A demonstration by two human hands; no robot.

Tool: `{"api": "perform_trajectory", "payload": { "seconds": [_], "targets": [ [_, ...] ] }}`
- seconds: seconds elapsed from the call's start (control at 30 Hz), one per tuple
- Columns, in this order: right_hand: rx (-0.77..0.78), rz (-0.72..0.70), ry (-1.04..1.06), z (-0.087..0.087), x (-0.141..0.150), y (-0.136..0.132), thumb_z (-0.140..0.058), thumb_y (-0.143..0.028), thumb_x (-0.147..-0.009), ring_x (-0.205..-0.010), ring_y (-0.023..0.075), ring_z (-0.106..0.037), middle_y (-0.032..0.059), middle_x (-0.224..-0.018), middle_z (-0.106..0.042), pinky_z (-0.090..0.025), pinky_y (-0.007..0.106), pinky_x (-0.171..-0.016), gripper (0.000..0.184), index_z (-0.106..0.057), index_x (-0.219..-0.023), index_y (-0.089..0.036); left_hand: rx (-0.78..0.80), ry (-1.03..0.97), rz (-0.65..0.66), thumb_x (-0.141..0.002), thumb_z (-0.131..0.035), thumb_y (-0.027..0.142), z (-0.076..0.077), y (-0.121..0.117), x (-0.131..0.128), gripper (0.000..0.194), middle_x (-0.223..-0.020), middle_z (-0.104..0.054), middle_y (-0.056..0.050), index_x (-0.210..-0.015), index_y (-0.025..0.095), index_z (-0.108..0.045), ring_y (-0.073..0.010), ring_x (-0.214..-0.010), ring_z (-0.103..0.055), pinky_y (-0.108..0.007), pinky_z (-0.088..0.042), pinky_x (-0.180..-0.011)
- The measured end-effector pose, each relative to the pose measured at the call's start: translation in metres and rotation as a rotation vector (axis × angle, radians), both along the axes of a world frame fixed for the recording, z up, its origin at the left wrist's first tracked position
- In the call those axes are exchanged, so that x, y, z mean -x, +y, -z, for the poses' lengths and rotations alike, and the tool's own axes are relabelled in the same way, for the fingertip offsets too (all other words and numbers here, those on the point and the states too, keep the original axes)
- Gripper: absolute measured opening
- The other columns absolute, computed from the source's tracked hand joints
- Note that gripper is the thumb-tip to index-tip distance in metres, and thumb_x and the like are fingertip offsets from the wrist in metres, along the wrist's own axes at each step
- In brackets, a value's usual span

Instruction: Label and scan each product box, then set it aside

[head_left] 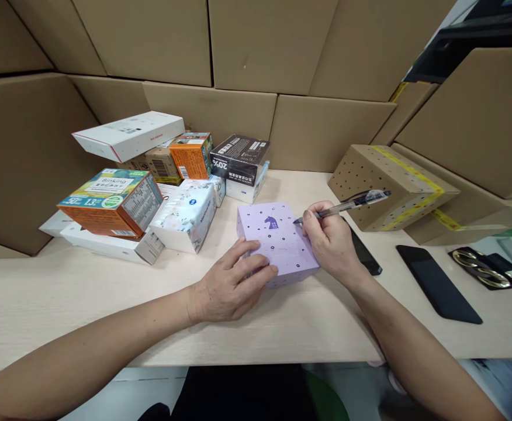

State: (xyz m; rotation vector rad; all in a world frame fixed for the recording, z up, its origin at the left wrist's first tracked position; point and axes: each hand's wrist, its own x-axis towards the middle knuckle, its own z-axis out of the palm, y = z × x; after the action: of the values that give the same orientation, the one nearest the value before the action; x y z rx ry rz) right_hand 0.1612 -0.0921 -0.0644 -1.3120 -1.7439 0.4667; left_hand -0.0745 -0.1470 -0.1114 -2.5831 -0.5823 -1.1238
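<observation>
A small lilac box [277,237] with a dark horse mark and black dots lies on the pale wooden table [85,292], in front of me. My left hand [229,283] rests on its near left corner, fingers curled over the top and holding it down. My right hand [332,240] grips a clear pen [348,204] in a writing pinch. The pen's tip touches the box's upper right edge.
A pile of product boxes [120,199] and a tissue pack [186,219] fills the left back. A dotted cardboard box with yellow tape [391,184] stands right. Two dark phones [438,289] and scissors [479,269] lie at the right. Cardboard walls surround the table.
</observation>
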Motion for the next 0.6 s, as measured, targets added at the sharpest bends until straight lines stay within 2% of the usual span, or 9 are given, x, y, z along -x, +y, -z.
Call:
{"api": "perform_trajectory", "payload": {
  "seconds": [0.23,0.37,0.5,0.6],
  "targets": [
    [0.016,-0.034,0.039,0.006,-0.002,0.002,-0.049,-0.042,-0.098,-0.057,0.0135,-0.053,-0.0042,-0.064,-0.056,-0.038,0.028,-0.057,0.022,-0.049,-0.085,-0.024,-0.010,0.002,0.000,-0.087,-0.061,0.013,0.000,0.000,0.000,0.040,-0.110,-0.065,-0.013,-0.126,0.008,-0.058,-0.0344,-0.126,-0.055,-0.054,-0.057,-0.104],
    [-0.054,-0.008,0.101,0.011,-0.005,0.003,-0.047,-0.044,-0.101,-0.061,0.0143,-0.056,-0.0028,-0.069,-0.059,-0.042,0.028,-0.059,0.022,-0.052,-0.093,-0.024,-0.020,0.005,-0.008,-0.088,-0.061,0.013,0.000,0.001,0.000,0.039,-0.109,-0.065,-0.013,-0.126,0.009,-0.058,-0.0339,-0.127,-0.055,-0.054,-0.057,-0.105],
    [-0.170,0.037,-0.004,0.015,-0.024,0.010,-0.048,-0.040,-0.101,-0.083,0.0190,-0.066,0.0051,-0.096,-0.070,-0.052,0.033,-0.073,0.023,-0.060,-0.111,-0.024,-0.038,-0.002,-0.009,-0.086,-0.062,0.013,0.000,0.001,0.000,0.039,-0.109,-0.066,-0.013,-0.125,0.008,-0.059,-0.0338,-0.126,-0.056,-0.055,-0.057,-0.105],
    [-0.192,-0.021,-0.258,0.019,-0.047,0.020,-0.048,-0.030,-0.100,-0.105,0.0233,-0.067,0.0095,-0.118,-0.070,-0.052,0.038,-0.089,0.027,-0.064,-0.121,-0.024,-0.067,0.009,-0.039,-0.088,-0.062,0.016,0.000,0.001,0.001,0.037,-0.109,-0.067,-0.012,-0.125,0.011,-0.060,-0.0328,-0.127,-0.056,-0.054,-0.056,-0.106]
  ]
}}
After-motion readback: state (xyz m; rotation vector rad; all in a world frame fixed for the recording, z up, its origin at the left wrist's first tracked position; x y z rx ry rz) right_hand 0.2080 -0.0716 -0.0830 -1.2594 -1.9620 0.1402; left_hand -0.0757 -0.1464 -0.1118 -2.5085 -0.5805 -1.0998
